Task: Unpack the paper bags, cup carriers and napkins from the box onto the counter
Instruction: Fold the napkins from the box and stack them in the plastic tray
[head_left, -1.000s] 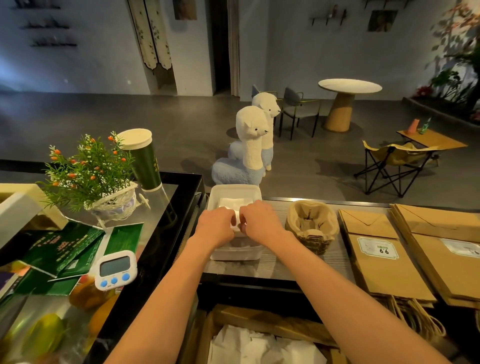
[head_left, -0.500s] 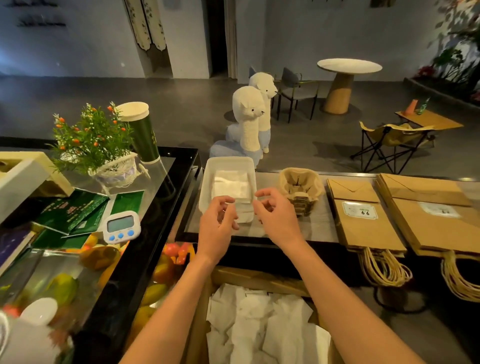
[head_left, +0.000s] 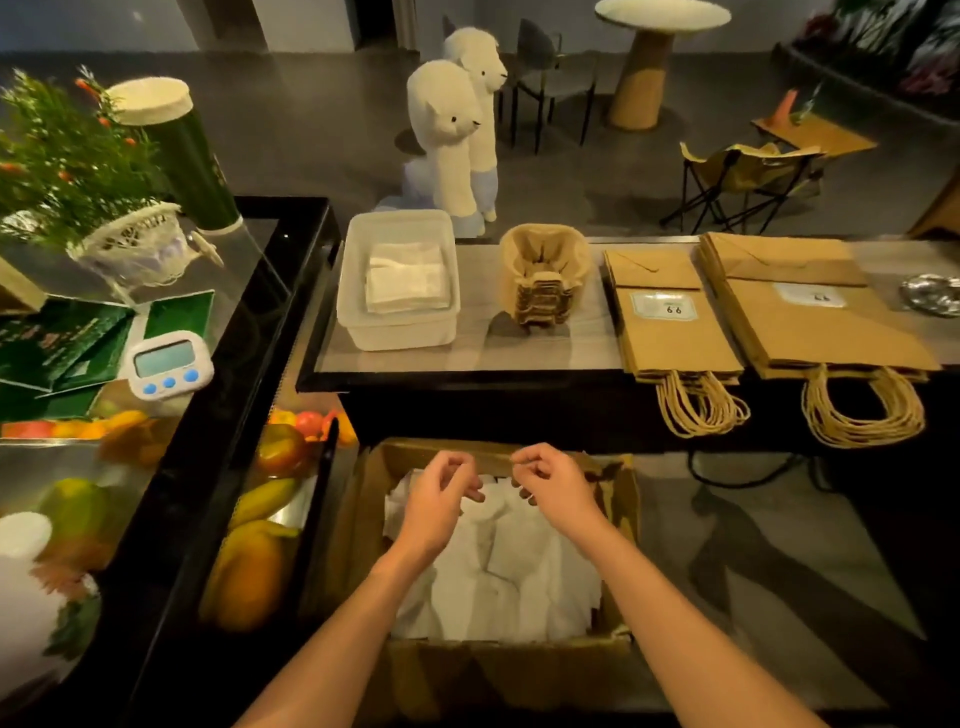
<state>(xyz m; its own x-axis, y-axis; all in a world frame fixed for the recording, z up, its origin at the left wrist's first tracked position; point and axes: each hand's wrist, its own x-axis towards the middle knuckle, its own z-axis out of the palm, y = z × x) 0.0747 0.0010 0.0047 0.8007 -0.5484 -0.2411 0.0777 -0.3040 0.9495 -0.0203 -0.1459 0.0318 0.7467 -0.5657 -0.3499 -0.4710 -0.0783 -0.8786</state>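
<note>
My left hand (head_left: 441, 501) and right hand (head_left: 558, 491) hovered over napkins (head_left: 509, 577) in the box (head_left: 498, 670), each grip loosely curled, empty; next, I judged, came lifting a stack toward twelve o'clock.

Cardboard box (head_left: 509, 660) open, loose white napkins (head_left: 519, 577) inside. Left hand (head_left: 439, 506) and right hand (head_left: 558, 493) side by side above box's far half, fingers loosely curled, holding nothing. Beyond box, counter (head_left: 519, 358): white tub (head_left: 400, 335) holding folded napkin stack (head_left: 408, 278), cup carriers (head_left: 545, 280), smaller paper bags (head_left: 672, 332), larger paper bags (head_left: 821, 332), handles overhanging counter edge toward box. Left of box, fruit (head_left: 244, 571) behind glass.
</note>
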